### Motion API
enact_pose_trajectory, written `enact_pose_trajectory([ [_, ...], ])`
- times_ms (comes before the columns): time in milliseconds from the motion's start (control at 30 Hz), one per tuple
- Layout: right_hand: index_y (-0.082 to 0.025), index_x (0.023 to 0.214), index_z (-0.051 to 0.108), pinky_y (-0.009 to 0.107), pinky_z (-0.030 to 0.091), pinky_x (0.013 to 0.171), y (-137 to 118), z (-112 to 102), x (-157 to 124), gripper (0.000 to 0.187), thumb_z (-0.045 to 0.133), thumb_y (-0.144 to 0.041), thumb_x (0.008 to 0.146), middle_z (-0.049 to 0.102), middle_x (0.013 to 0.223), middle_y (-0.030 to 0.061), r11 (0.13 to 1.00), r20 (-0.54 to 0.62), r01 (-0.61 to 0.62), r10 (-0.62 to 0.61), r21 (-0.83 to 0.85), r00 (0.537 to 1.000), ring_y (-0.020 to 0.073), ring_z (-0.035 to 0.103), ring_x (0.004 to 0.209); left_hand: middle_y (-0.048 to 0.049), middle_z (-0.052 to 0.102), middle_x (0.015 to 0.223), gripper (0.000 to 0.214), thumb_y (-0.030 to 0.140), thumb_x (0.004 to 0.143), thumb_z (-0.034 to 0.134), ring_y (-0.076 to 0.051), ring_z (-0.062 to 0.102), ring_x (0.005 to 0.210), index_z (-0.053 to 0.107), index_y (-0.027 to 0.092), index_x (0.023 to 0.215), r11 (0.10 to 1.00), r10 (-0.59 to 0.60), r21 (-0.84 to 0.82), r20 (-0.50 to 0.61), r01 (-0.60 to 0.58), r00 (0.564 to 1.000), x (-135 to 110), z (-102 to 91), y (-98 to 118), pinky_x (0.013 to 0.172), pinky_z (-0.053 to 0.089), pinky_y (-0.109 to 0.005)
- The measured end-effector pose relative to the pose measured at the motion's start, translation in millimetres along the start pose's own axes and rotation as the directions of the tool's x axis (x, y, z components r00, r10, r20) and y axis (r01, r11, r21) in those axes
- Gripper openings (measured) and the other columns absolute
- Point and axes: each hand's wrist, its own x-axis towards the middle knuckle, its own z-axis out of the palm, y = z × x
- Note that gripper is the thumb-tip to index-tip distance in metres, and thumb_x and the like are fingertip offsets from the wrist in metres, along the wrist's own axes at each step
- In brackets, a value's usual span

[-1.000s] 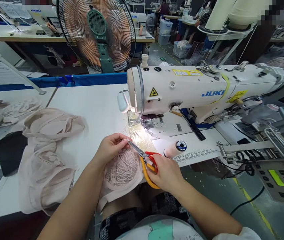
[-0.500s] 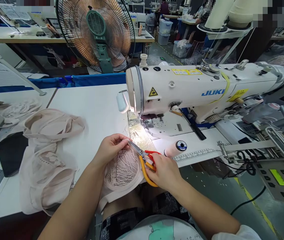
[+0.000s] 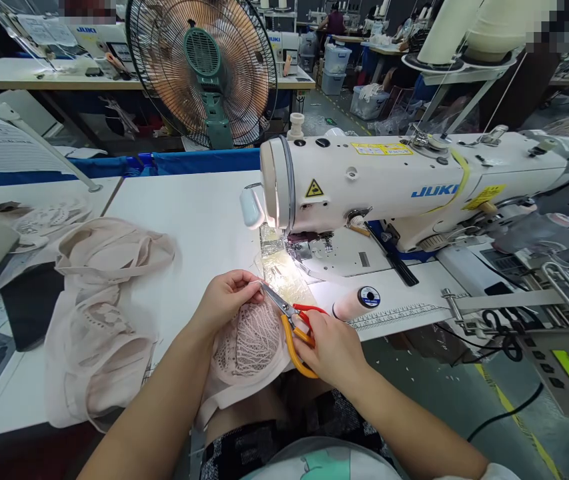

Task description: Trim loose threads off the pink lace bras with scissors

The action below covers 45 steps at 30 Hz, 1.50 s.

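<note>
My right hand [image 3: 337, 347] grips a pair of scissors [image 3: 294, 327] with orange and red handles. Their blade tips point up and left, reaching my left fingertips. My left hand [image 3: 229, 297] is closed in a pinch at the upper edge of a pale pink lace bra [image 3: 251, 340]. The bra's cup hangs below those fingers and rests over my lap at the table edge. Whether a thread or a strap end sits between the fingertips is too small to make out. Just beyond both hands, the sewing machine's needle area [image 3: 291, 247] is brightly lit.
A white sewing machine [image 3: 389, 177] spans the right side. A pink thread spool [image 3: 357, 301] lies near the table edge by a printed ruler [image 3: 404, 315]. More pale pink bras [image 3: 99, 320] are piled on the left. A fan [image 3: 204, 73] stands behind the table; a control panel [image 3: 564, 373] hangs right.
The whole view has shifted slightly, with the scene sitting a little further right and lower. Both hands, the scissors and the bra keep nearly the same positions relative to each other.
</note>
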Motion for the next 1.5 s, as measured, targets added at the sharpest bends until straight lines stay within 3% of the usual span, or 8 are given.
enact_pose_trajectory([
  [233, -0.019, 0.089, 0.052, 0.025, 0.035, 0.055, 4, 0, 4, 0.019, 0.051, -0.034, 0.079, 0.065, 0.089, 0.0066, 0.999, 0.049, -0.035, 0.033, 0.037, 0.998, 0.0209, 0.061, 0.079, -0.0036, 0.066, 0.066, 0.015, 0.029, 0.065, 0.069, -0.013, 0.06, 0.059, 0.064, 0.015, 0.069, 0.999, 0.038, 0.002, 0.018, -0.038, 0.999, -1, -1.5, 1, 0.062, 0.05, -0.025],
  [400, -0.02, 0.091, 0.049, 0.022, 0.034, 0.052, 15, -2, -2, 0.023, 0.047, -0.04, 0.08, 0.062, 0.075, 0.0008, 0.917, 0.027, -0.029, 0.02, 0.399, 0.999, 0.0145, 0.056, 0.064, -0.0066, 0.066, 0.093, 0.01, 0.025, 0.067, 0.069, -0.015, 0.06, 0.076, 0.064, 0.016, 0.068, 0.994, 0.08, -0.086, 0.11, -0.071, 0.991, 0, -8.8, -2, 0.072, 0.05, -0.026],
  [467, -0.02, 0.087, 0.048, 0.022, 0.033, 0.05, 17, -4, -5, 0.025, 0.051, -0.042, 0.077, 0.06, 0.071, -0.0012, 0.891, 0.054, -0.036, 0.013, 0.452, 0.998, 0.013, 0.053, 0.059, -0.0066, 0.064, 0.097, 0.009, 0.024, 0.067, 0.069, -0.016, 0.058, 0.083, 0.064, 0.016, 0.066, 0.991, 0.107, -0.094, 0.114, -0.097, 0.988, 1, -10.7, -3, 0.073, 0.049, -0.026],
  [600, -0.02, 0.085, 0.05, 0.023, 0.031, 0.052, 13, -10, -9, 0.033, 0.06, -0.047, 0.068, 0.061, 0.073, -0.0009, 0.956, 0.058, -0.007, -0.01, 0.294, 0.998, 0.0147, 0.054, 0.062, -0.0052, 0.059, 0.09, 0.005, 0.021, 0.067, 0.068, -0.016, 0.054, 0.085, 0.065, 0.017, 0.067, 0.983, 0.178, -0.073, 0.128, -0.17, 0.976, 2, -11.7, -5, 0.071, 0.048, -0.025],
  [800, -0.02, 0.086, 0.052, 0.024, 0.025, 0.051, 11, -6, -9, 0.034, 0.056, -0.05, 0.072, 0.063, 0.077, 0.0014, 0.994, 0.047, 0.029, -0.034, 0.109, 0.998, 0.0161, 0.057, 0.067, -0.0038, 0.058, 0.081, 0.002, 0.019, 0.068, 0.067, -0.014, 0.054, 0.079, 0.067, 0.017, 0.068, 0.973, 0.229, -0.052, 0.156, -0.224, 0.961, 3, -10.2, -4, 0.07, 0.045, -0.023],
  [1267, -0.02, 0.08, 0.047, 0.024, 0.021, 0.049, 9, -8, -10, 0.046, 0.048, -0.065, 0.07, 0.063, 0.075, 0.0012, 0.998, 0.089, -0.02, 0.014, 0.061, 0.996, 0.0165, 0.057, 0.063, -0.0048, 0.057, 0.077, 0.004, 0.015, 0.07, 0.064, -0.016, 0.053, 0.076, 0.066, 0.018, 0.069, 0.896, 0.409, 0.095, 0.203, -0.434, 0.889, 6, -11.0, -9, 0.066, 0.044, -0.027],
  [1500, -0.02, 0.081, 0.048, 0.024, 0.022, 0.049, 9, -5, -10, 0.044, 0.048, -0.063, 0.07, 0.064, 0.076, 0.0007, 0.998, 0.08, -0.029, 0.024, 0.063, 0.996, 0.0172, 0.058, 0.064, -0.0044, 0.057, 0.077, 0.007, 0.012, 0.071, 0.062, -0.016, 0.054, 0.076, 0.066, 0.018, 0.069, 0.884, 0.425, 0.11, 0.211, -0.454, 0.88, 7, -11.3, -11, 0.066, 0.043, -0.026],
])
